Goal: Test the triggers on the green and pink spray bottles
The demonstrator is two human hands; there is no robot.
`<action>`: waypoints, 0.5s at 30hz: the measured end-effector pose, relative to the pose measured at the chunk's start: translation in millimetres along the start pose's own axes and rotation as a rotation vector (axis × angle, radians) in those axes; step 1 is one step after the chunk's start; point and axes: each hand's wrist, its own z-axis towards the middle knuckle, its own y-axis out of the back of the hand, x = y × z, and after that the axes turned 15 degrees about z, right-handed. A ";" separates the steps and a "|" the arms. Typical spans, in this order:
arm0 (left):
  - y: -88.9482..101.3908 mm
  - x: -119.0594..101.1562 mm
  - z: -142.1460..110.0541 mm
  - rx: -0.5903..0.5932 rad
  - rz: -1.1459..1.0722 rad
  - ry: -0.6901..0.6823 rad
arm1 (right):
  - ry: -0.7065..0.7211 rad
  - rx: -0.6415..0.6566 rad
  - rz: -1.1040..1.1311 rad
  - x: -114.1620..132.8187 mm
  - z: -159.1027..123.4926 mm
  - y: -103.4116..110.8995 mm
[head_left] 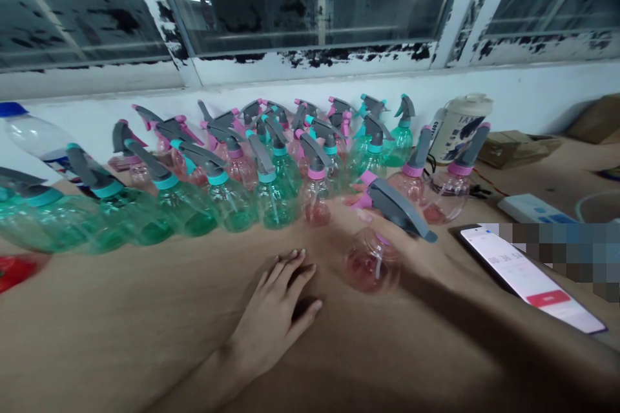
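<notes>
We have a pink spray bottle (372, 264) in front of us, its round body low over the counter (145, 329), though blur keeps us from telling whether its base touches. Our right hand (411, 248) has its grip closed about the neck, just under the grey sprayer head (400, 203), probably because that narrow part is easier to hold than the smooth, bulging body. The nozzle points away from us and the lever slopes back toward the wrist. Our left hand (271, 300) lies palm down beside the bottle, fingers loosely spread and holding nothing; we take it to be resting there, out of the way. Just beyond, a pink-collared bottle (317, 203) stands at the end of a front row of green spray bottles (276, 203), with more ranked behind them toward the white wall (526, 93), presumably to keep them together. Two pink bottles stand to the right, the nearer-to-edge one (445, 197) in front of a tall printed cup (460, 126). Further right, a phone (533, 277) lies face up showing digits, perhaps so that we can read it at a glance.
</notes>
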 end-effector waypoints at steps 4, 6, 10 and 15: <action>1.2 -0.5 0.6 0.013 0.001 0.008 | 0.014 0.065 0.055 0.9 -2.2 -1.2; 1.5 -0.5 0.9 0.012 -0.001 0.003 | 0.004 0.083 0.042 3.0 -4.2 -2.2; 1.0 0.3 1.0 -0.003 0.003 -0.013 | 0.042 0.122 0.025 8.4 -8.3 -4.3; 1.4 -0.1 1.5 0.007 -0.011 -0.008 | 0.112 0.157 -0.052 16.8 -13.2 -6.2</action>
